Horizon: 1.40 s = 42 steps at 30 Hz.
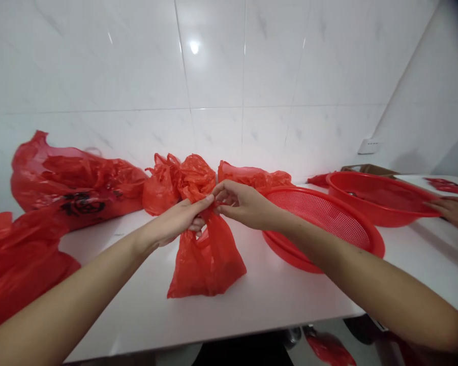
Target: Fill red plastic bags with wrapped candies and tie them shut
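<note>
A small red plastic bag (208,256) stands on the white counter (274,297), its top gathered at about mid-frame. My left hand (181,221) is closed on the bag's neck from the left. My right hand (242,203) pinches the same neck from the right, fingertips meeting the left hand's. The bag's handles flare up behind my hands (192,178). Its contents are hidden by the plastic.
Large red bags lie at the left (74,180) and lower left (17,259). Another crumpled red bag (251,176) sits behind. A red mesh basket (328,221) and a red basin (381,198) stand at right, where another person's hand (453,211) rests.
</note>
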{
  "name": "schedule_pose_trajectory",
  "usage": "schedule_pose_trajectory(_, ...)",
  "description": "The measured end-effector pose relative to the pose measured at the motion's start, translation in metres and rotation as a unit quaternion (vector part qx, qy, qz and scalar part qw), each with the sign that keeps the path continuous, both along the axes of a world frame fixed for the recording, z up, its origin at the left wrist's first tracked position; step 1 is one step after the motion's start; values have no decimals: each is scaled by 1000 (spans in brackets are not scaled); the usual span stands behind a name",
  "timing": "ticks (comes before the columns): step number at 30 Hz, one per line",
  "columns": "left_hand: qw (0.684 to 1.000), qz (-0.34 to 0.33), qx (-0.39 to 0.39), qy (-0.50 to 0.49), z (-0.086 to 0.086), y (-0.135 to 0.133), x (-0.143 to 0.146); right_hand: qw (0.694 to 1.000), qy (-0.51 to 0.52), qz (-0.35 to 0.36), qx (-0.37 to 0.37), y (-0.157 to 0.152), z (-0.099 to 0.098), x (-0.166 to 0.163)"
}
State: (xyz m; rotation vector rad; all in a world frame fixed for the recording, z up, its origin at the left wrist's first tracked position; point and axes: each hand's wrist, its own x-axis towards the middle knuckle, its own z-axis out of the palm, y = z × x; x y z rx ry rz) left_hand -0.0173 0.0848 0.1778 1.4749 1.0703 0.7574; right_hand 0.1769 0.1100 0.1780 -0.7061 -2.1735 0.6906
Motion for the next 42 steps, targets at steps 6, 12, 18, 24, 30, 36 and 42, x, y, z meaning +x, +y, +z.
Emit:
schedule_pose_trajectory(6, 998, 6, 67, -10, -7, -5, -6, 996, 51, 70, -28, -38, -4, 7)
schedule_pose_trajectory(12, 969, -97, 164, 157, 3, -18, -1, 990, 133, 3, -43, -29, -26, -2)
schedule_pose_trajectory(18, 871, 60, 362, 327, -26, -15, -1, 964, 150, 13, -219, 0, -69, -23)
schedule_pose_trajectory(24, 856, 82, 400, 318, -38, -18, -5, 960, 134, 110, -220, -8, -73, -19)
schedule_pose_trajectory(30, 892, 80, 269, 355, -66, -23, -64, 980, 84, -98, -154, -13, -108, 4)
schedule_pose_trajectory(36, 936, 161, 140, 280, -109, -39, -110, 946, 137, -153, -250, 7, -157, 4)
schedule_pose_trajectory(42, 900, 245, 262, 248, -123, 5, -65, 954, 22, -240, -178, 7, -154, -37)
